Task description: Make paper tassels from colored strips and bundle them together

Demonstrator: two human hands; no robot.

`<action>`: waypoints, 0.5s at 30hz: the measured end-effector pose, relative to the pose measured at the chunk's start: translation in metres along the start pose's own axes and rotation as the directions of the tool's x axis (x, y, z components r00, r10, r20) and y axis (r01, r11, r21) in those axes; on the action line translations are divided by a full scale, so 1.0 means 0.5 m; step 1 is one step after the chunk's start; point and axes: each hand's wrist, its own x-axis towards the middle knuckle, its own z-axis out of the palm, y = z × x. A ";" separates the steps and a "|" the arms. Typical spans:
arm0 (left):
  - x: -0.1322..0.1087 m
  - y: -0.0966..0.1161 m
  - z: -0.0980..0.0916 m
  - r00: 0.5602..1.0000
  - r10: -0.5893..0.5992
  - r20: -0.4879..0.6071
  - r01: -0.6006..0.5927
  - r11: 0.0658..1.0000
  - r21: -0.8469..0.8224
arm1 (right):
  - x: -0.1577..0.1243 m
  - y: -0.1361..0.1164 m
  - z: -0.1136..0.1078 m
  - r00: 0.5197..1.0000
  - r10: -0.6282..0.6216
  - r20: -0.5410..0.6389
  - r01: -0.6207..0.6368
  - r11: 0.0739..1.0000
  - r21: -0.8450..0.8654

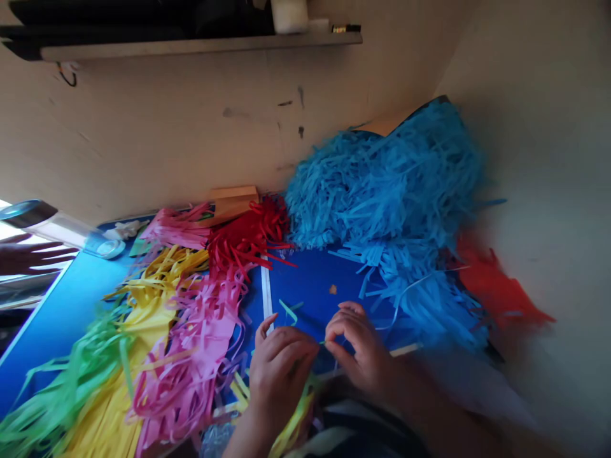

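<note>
My left hand [284, 359] is closed in a pinch at the front edge of the blue table [305, 273]. Facing it, a small gap away, my right hand [356, 343] is pinched too. A tiny bit of green shows between the fingertips, but what they hold is too small to make out. Yellow-green paper strips [298, 420] hang below my left hand, close to my lap. A loose green strip [290, 312] lies on the table just beyond my hands. To their left is pink fringed paper [205, 343].
Blue fringe [386, 184] is heaped at back right, with red paper [501, 286] beside it. Yellow [147, 318], green [81, 375] and red fringe [248, 235] cover the left side. A clear bottle [71, 232] tilts near another person's hand [33, 254]. A shelf [205, 46] juts out above.
</note>
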 end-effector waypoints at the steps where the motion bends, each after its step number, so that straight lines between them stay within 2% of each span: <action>1: 0.000 0.001 0.002 1.000 0.001 -0.010 -0.002 1.000 -0.011 | -0.001 -0.002 -0.001 1.000 -0.010 -0.007 0.010 1.000 -0.021; 10: -0.004 0.002 0.017 1.000 -0.010 -0.011 0.010 1.000 -0.012 | 0.000 -0.007 -0.006 0.998 -0.040 -0.055 0.032 0.990 -0.137; 15: 0.000 0.009 0.030 0.999 0.036 -0.038 -0.035 0.999 0.035 | -0.002 -0.006 -0.002 0.992 -0.031 -0.122 0.004 0.977 -0.213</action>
